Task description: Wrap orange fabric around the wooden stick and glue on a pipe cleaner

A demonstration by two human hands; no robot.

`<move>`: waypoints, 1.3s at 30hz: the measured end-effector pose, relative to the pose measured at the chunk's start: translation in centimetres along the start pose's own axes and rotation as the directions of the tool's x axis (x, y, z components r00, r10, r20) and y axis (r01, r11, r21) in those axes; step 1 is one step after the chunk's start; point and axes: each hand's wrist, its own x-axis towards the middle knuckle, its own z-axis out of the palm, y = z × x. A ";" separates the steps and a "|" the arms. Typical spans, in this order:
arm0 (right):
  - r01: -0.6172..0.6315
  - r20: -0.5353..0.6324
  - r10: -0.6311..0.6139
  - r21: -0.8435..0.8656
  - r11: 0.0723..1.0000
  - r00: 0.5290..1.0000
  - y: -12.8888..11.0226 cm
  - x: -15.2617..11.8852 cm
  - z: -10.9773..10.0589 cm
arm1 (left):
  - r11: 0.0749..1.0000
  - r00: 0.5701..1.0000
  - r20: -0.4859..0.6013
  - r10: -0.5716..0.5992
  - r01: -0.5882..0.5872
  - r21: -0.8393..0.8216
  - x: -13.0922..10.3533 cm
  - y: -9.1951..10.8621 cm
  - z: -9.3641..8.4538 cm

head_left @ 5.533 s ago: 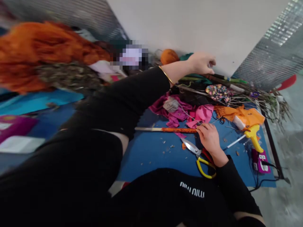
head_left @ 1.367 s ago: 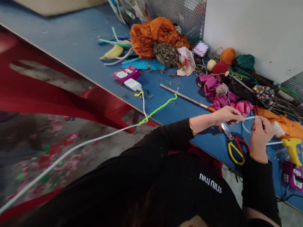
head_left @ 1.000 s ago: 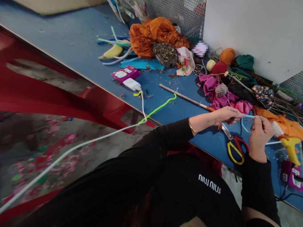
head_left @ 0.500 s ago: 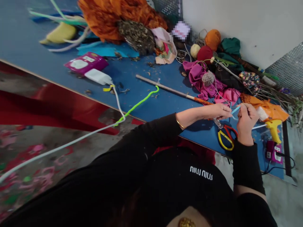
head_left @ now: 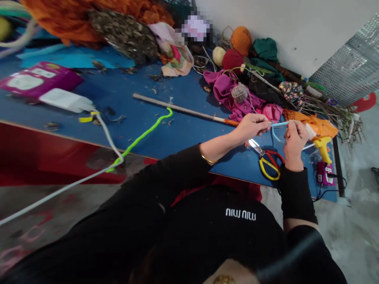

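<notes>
At left, best to leave the lime-green cord [head_left: 148, 131] lying across the edge of the blue table [head_left: 189, 136], and the stick [head_left: 177, 107] undisturbed above. With the left hand [head_left: 253, 125], fingertips pressed together on the light-blue strip [head_left: 280, 124], pinch firmly, close to the hanging part. Mind the scissors [head_left: 262, 152], lying just below on the table. Over there, in the gap between both hands, hold the strip almost straight, without pulling too hard. With the right hand [head_left: 293, 142], also clamped on the strip, better to grip gently, avoiding any touch of the yellow glue gun [head_left: 323, 148] beside.
</notes>
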 end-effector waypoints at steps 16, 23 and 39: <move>0.125 0.094 -0.113 -0.128 0.984 0.989 -0.1 -1.1 0.5 | 0.925 0.976 0.033 0.214 -0.214 0.315 -0.1 -1.3 -0.7; 0.070 0.111 -0.059 -0.094 0.993 0.992 -0.2 -0.8 0.3 | 0.958 0.984 0.008 0.176 -0.173 0.229 -0.1 -0.2 -1.4; 0.061 -0.019 -0.061 -0.020 0.998 0.998 -0.3 0.2 -1.0 | 0.988 0.944 -0.297 0.140 -0.154 -0.024 1.0 1.6 -2.6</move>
